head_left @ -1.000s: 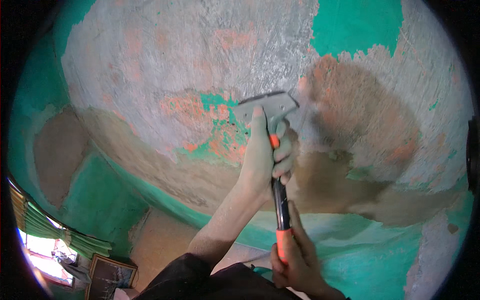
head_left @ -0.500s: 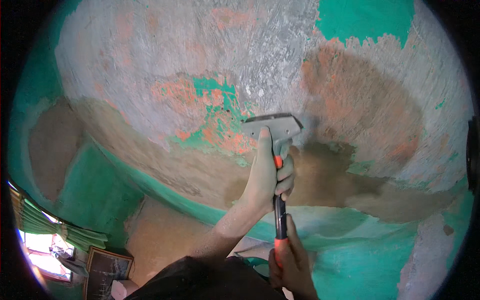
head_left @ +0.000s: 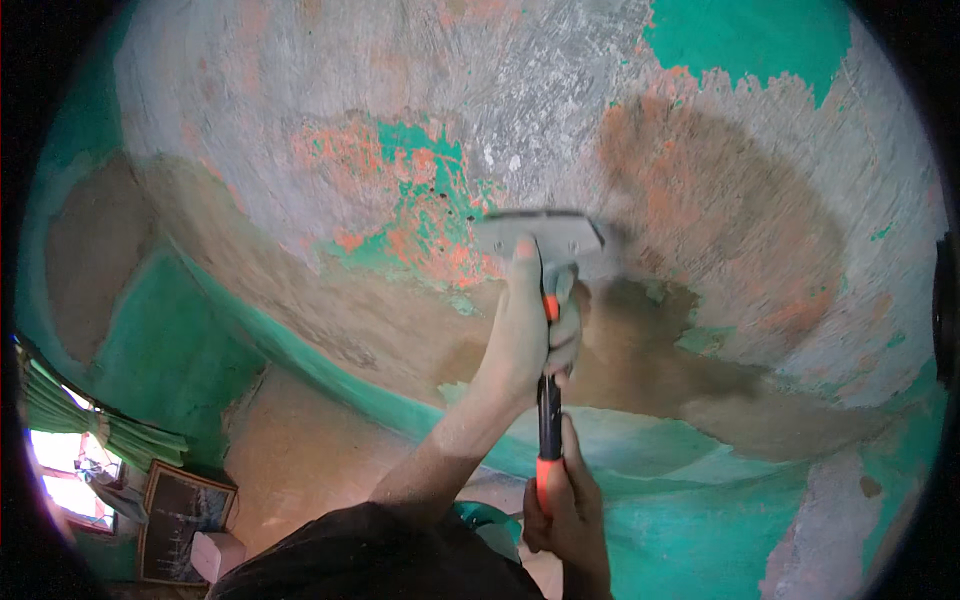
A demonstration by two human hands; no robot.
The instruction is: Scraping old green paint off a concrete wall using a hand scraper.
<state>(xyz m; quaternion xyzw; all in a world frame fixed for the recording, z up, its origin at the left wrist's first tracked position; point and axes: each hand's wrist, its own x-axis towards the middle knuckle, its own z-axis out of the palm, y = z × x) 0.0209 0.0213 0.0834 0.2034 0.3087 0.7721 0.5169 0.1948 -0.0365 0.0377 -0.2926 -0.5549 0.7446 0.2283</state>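
Observation:
A long-handled paint scraper (head_left: 500, 236) with a wide grey head and a black and orange handle lies against the wall (head_left: 560, 120). My left hand (head_left: 522, 340) is wrapped round the handle's neck just below the head, its thumb pressed flat on the head's grey face. Lower down, my right hand (head_left: 575, 505) grips the orange lower part of the handle. The scraper's edge lies beside a rough patch (head_left: 430, 220) of green and orange paint remains. Around it the wall is bare grey, scratched plaster.
A larger area of green paint (head_left: 745, 38) remains at the upper right. Brown damp-looking patches (head_left: 670, 370) run along the wall's lower part. At the lower left are a window (head_left: 70, 475) with a green curtain (head_left: 100, 420) and a framed picture (head_left: 182, 530).
The scraper and both hands have shifted slightly up and to the left, the head slightly blurred. My view has turned a little too. Both hands keep their hold.

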